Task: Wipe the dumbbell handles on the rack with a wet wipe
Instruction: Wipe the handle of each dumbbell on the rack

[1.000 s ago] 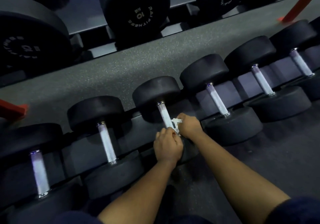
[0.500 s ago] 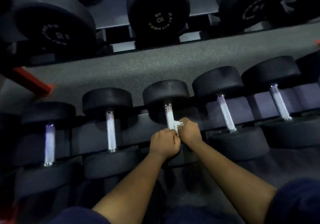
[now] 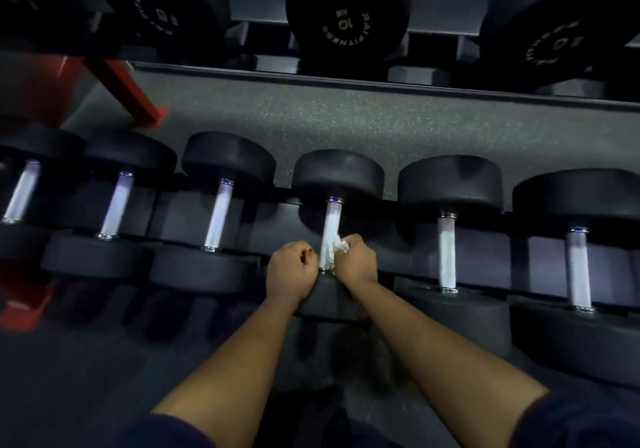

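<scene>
Nearest to me, my dark blue sleeves (image 3: 585, 420) sit at the bottom edge, and both bare forearms reach forward over the dark floor (image 3: 86, 361) toward the lower rack (image 3: 263, 219).

My left hand (image 3: 292, 274) is curled into a loose fist, its knuckles just left of the near end of the handle (image 3: 331, 222). I cannot tell whether its fingers pinch an end of the wet wipe or hold nothing.

My right hand (image 3: 356, 262) is just right of the same handle, fingers curled and gripping the crumpled white wet wipe (image 3: 337, 247). The wipe lies against the near part of the handle, between my two hands.

That handle belongs to the middle dumbbell (image 3: 339, 176). Its near head is mostly hidden under my wrists, and its far head points away from me. Three more dumbbells lie to its left and two to its right, all side by side with pale handles running near to far.

Beyond them is a strip of speckled grey flooring (image 3: 346, 118), with a red frame leg (image 3: 128, 91) at the far left. Farthest off, an upper row of larger black weights (image 3: 346, 8) faces me, the middle one marked 10 KG.
</scene>
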The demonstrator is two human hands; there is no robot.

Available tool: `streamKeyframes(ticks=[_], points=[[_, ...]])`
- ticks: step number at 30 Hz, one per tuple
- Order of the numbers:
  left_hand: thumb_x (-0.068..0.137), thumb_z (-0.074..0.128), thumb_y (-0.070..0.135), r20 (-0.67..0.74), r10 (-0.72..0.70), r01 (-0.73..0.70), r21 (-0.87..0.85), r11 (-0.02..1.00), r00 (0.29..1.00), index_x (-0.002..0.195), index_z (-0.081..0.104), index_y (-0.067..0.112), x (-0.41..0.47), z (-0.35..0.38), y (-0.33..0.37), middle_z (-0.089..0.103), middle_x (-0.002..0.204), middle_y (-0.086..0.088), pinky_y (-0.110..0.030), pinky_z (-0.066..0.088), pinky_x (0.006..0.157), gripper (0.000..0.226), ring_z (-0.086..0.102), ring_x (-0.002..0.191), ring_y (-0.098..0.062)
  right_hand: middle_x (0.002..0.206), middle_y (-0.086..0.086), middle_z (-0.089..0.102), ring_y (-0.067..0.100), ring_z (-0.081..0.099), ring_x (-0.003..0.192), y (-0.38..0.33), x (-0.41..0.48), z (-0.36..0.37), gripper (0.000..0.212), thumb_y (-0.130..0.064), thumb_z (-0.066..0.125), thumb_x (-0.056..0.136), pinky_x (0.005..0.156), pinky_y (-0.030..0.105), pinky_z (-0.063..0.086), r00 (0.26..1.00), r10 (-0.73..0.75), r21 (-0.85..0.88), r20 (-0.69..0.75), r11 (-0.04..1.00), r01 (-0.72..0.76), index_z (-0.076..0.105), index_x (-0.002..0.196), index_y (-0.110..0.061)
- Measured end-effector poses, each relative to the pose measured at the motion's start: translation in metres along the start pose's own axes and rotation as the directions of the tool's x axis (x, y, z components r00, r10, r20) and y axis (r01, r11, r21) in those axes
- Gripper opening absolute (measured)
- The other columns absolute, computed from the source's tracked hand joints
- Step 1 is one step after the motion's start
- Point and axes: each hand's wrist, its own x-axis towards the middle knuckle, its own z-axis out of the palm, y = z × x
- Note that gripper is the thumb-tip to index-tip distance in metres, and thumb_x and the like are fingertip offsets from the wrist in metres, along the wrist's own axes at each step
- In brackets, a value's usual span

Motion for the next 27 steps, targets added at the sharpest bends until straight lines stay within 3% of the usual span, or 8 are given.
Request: streamKeyframes(ticks=[6, 10, 16, 19, 22, 24, 27], points=[[0.085, 0.057, 0.016, 0.056, -0.058, 0.058, 0.009, 0.998, 0.997, 0.075, 0.068, 0.009, 0.004, -0.002, -0.001, 0.069, 0.077, -0.006, -0.029, 0.038, 0.061, 0.016, 0.061, 0.071, -0.024, 0.114, 0.012, 0.065, 0.028, 0.059, 0.107, 0.005, 0.000, -0.008, 0.028, -0.021, 0.048, 0.091, 0.074, 0.023, 0.038, 0.998, 0.045, -0.002, 0.041, 0.999, -0.045, 0.062, 0.114, -0.011], [0.085, 0.056, 0.017, 0.082, -0.081, 0.081, 0.000, 0.997, 0.993, 0.078, 0.070, 0.012, 0.006, -0.002, 0.000, 0.070, 0.082, -0.004, -0.029, 0.042, 0.064, 0.016, 0.062, 0.076, -0.024, 0.115, 0.011, 0.065, 0.026, 0.060, 0.104, -0.001, 0.000, -0.008, 0.029, -0.009, 0.046, 0.087, 0.072, 0.022, 0.039, 0.993, 0.104, -0.013, 0.049, 0.995, -0.103, 0.063, 0.112, -0.012], [0.083, 0.056, 0.017, 0.130, -0.056, 0.059, -0.016, 0.998, 0.990, 0.077, 0.069, 0.014, 0.011, -0.001, -0.004, 0.068, 0.081, 0.000, -0.027, 0.042, 0.061, 0.015, 0.060, 0.072, -0.017, 0.115, 0.013, 0.064, 0.027, 0.062, 0.102, -0.012, 0.009, 0.001, 0.025, -0.013, 0.051, 0.088, 0.072, 0.024, 0.046, 0.981, 0.195, 0.025, 0.003, 0.981, -0.195, 0.064, 0.109, -0.009], [0.084, 0.056, 0.016, 0.137, -0.048, 0.056, -0.051, 0.997, 0.989, 0.075, 0.069, 0.014, 0.012, 0.000, -0.006, 0.067, 0.080, 0.002, -0.024, 0.039, 0.060, 0.016, 0.058, 0.070, -0.014, 0.115, 0.011, 0.064, 0.023, 0.063, 0.093, -0.010, 0.011, 0.001, 0.027, -0.012, 0.050, 0.089, 0.063, 0.019, 0.039, 0.982, 0.186, 0.006, -0.020, 0.983, -0.186, 0.063, 0.113, -0.011], [0.084, 0.056, 0.016, 0.138, -0.045, 0.055, -0.073, 0.996, 0.989, 0.075, 0.069, 0.014, 0.011, 0.000, -0.006, 0.067, 0.080, 0.003, -0.023, 0.038, 0.061, 0.016, 0.058, 0.070, -0.013, 0.114, 0.009, 0.064, 0.012, 0.056, 0.065, -0.007, 0.012, 0.003, 0.027, -0.015, 0.051, 0.090, 0.046, 0.015, 0.037, 0.985, 0.173, 0.003, -0.015, 0.985, -0.173, 0.062, 0.114, -0.010], [0.084, 0.056, 0.015, 0.132, -0.043, 0.055, -0.083, 0.995, 0.990, 0.075, 0.069, 0.014, 0.010, -0.001, -0.005, 0.065, 0.081, 0.003, -0.022, 0.038, 0.061, 0.016, 0.057, 0.070, -0.012, 0.115, 0.011, 0.064, 0.019, 0.063, 0.081, -0.006, 0.012, 0.003, 0.027, -0.015, 0.051, 0.089, 0.057, 0.013, 0.040, 0.986, 0.164, -0.045, -0.004, 0.985, -0.164, 0.061, 0.113, -0.009], [0.085, 0.056, 0.015, 0.113, -0.072, 0.082, -0.083, 0.993, 0.991, 0.078, 0.071, 0.015, 0.008, 0.000, -0.002, 0.062, 0.085, 0.002, -0.023, 0.038, 0.063, 0.016, 0.057, 0.072, -0.015, 0.120, 0.014, 0.062, 0.028, 0.060, 0.109, -0.007, 0.013, 0.005, 0.030, -0.014, 0.052, 0.086, 0.077, 0.024, 0.045, 0.989, 0.147, -0.130, 0.017, 0.981, -0.144, 0.061, 0.115, -0.008]])
